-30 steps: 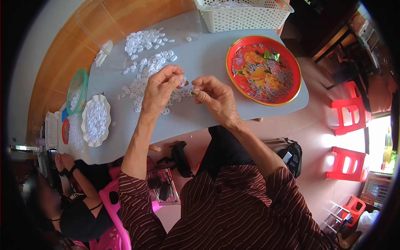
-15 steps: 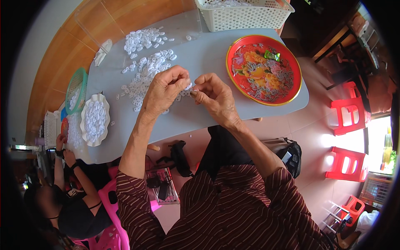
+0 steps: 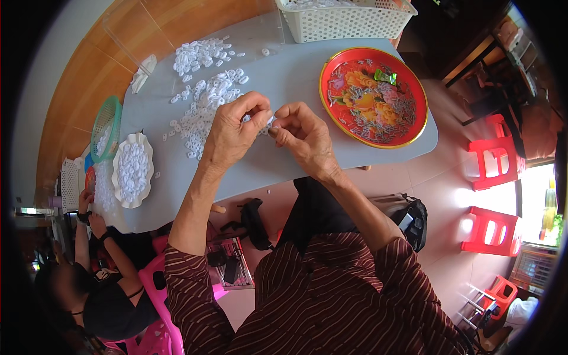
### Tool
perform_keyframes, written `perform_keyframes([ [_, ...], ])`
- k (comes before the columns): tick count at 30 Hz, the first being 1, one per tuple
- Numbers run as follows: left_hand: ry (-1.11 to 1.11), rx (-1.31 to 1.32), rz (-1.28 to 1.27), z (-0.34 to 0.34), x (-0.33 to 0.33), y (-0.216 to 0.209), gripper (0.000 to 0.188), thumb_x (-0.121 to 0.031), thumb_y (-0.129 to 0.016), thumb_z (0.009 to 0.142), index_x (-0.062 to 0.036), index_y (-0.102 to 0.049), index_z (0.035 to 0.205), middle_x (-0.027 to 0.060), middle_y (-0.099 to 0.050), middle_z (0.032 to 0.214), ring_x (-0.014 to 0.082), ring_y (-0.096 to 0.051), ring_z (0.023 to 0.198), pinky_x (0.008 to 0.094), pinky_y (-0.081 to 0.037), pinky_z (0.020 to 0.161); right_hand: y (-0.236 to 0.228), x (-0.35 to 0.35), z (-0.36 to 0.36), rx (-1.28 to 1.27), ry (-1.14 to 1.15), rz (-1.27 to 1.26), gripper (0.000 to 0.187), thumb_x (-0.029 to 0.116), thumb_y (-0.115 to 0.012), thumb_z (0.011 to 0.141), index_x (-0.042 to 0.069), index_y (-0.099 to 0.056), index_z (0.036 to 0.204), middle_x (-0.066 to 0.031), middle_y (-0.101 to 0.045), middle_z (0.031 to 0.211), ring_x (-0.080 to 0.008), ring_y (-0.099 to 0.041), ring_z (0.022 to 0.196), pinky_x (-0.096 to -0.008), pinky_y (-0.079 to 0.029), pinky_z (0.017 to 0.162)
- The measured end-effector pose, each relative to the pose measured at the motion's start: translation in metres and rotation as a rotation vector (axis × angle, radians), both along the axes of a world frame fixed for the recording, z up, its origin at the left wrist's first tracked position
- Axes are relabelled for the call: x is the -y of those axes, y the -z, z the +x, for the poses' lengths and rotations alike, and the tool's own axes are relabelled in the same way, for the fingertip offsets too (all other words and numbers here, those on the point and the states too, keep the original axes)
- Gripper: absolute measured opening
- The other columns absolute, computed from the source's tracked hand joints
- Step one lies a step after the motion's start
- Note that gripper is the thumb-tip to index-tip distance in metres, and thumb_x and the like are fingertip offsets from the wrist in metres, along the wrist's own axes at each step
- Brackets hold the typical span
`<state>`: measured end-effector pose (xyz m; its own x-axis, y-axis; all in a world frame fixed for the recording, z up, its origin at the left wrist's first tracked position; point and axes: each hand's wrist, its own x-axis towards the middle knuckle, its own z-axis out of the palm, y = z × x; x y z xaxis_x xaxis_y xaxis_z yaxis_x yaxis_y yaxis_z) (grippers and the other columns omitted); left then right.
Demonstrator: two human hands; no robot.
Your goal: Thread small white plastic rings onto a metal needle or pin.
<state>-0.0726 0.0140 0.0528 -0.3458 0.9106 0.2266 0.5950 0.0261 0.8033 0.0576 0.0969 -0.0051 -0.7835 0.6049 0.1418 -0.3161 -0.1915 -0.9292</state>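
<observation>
My left hand [image 3: 236, 130] and my right hand [image 3: 302, 136] meet over the grey table [image 3: 284, 77], fingertips pinched together on a small white plastic piece [image 3: 266, 121] held between them. Just beyond my left hand lies a loose heap of several white plastic rings [image 3: 204, 97]. A round red tray [image 3: 373, 97] with a flower pattern and many small grey parts sits to the right of my right hand.
A white mesh basket [image 3: 346, 21] stands at the table's far edge. A white scalloped dish [image 3: 133, 171] of white pieces and a green basket [image 3: 106, 127] sit at the left end, where another person [image 3: 94, 284] sits. Red stools [image 3: 494, 163] stand on the right.
Both hands have stayed together over the same spot, with the fingers shifting slightly on the small white piece. The person at the left has moved their arms a little.
</observation>
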Motion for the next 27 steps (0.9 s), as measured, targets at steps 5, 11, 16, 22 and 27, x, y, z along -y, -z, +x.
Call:
perform_keyframes([
  [5,0.011,-0.146,0.089,-0.003,-0.002,0.005,0.007,-0.006,-0.059,0.082,-0.0022,-0.055,0.085,0.0072,-0.055,0.067,0.0157,-0.048,0.059,0.028,-0.042,0.056,0.001,0.001,0.0,-0.004,-0.007,-0.024,0.018,-0.003,-0.057,0.084,0.002,-0.047,0.099,-0.0023,-0.055,0.078,-0.0065,-0.053,0.067,-0.0205,-0.046,0.062],
  [11,0.057,-0.124,-0.135,-0.003,0.0,-0.004,0.011,-0.011,-0.057,0.086,-0.0013,-0.057,0.091,0.0012,-0.056,0.071,0.0091,-0.047,0.064,0.024,-0.041,0.059,0.0,0.001,0.0,-0.027,0.02,-0.031,0.018,-0.002,-0.057,0.085,0.002,-0.047,0.099,-0.0021,-0.055,0.079,-0.0067,-0.053,0.07,-0.0206,-0.045,0.064],
  [16,-0.107,0.118,0.051,0.006,0.009,0.005,0.025,-0.024,-0.049,0.093,0.0001,-0.056,0.092,0.0087,-0.055,0.065,0.011,-0.047,0.058,0.0278,-0.041,0.054,0.0,0.0,0.001,-0.044,0.033,-0.017,0.018,0.0,-0.059,0.086,0.001,-0.047,0.099,-0.0025,-0.055,0.081,-0.007,-0.052,0.071,-0.0209,-0.046,0.066],
  [22,-0.035,0.052,0.0,0.011,0.013,0.015,0.026,-0.024,-0.048,0.093,0.0007,-0.054,0.089,0.0079,-0.053,0.063,0.0135,-0.048,0.056,0.0285,-0.041,0.054,0.001,0.0,0.001,-0.06,0.02,-0.006,0.016,-0.001,-0.057,0.086,0.0,-0.047,0.098,-0.0037,-0.056,0.083,-0.0088,-0.055,0.074,-0.0222,-0.047,0.069],
  [27,-0.069,0.065,0.029,0.012,0.014,0.019,0.023,-0.02,-0.046,0.093,0.0007,-0.051,0.084,0.0074,-0.05,0.06,0.0141,-0.048,0.054,0.0293,-0.04,0.052,0.0,0.001,0.002,-0.042,0.027,0.002,0.016,-0.001,-0.056,0.086,0.0,-0.047,0.099,-0.0046,-0.056,0.085,-0.0102,-0.057,0.075,-0.0231,-0.049,0.069],
])
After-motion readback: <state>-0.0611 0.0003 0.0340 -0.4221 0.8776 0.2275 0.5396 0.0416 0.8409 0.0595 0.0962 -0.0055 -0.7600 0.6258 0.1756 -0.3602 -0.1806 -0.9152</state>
